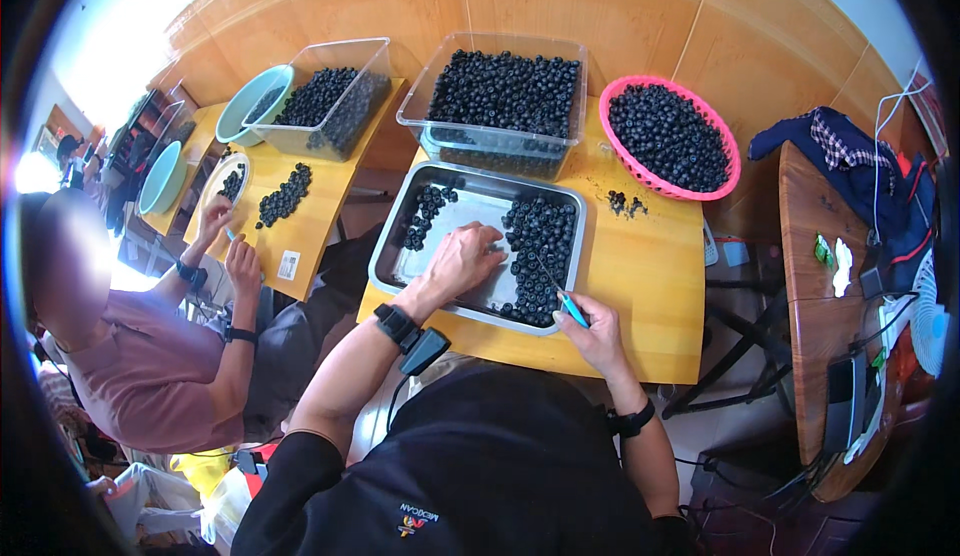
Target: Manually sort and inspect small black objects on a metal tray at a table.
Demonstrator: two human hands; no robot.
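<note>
A metal tray (400, 274) lies before me on the yellow table. It holds a large group of blueberries (540, 236) on the right and a smaller group (428, 211) at the upper left. Over the tray's middle is my left hand (465, 261), its fingers curled beside the larger group; whatever they may hold is hidden. My right hand (597, 338) grips a thin-tipped tool with a turquoise handle (573, 310) at the tray's lower right edge. The tool's slim metal tip points into the berries on the right.
Behind the tray stands a clear bin (500, 136) full of blueberries. A pink basket (735, 168) of them stands at the far right, near loose dark bits (627, 206). At left, a co-worker (150, 356) works at another table. A wooden table (805, 356) stands right.
</note>
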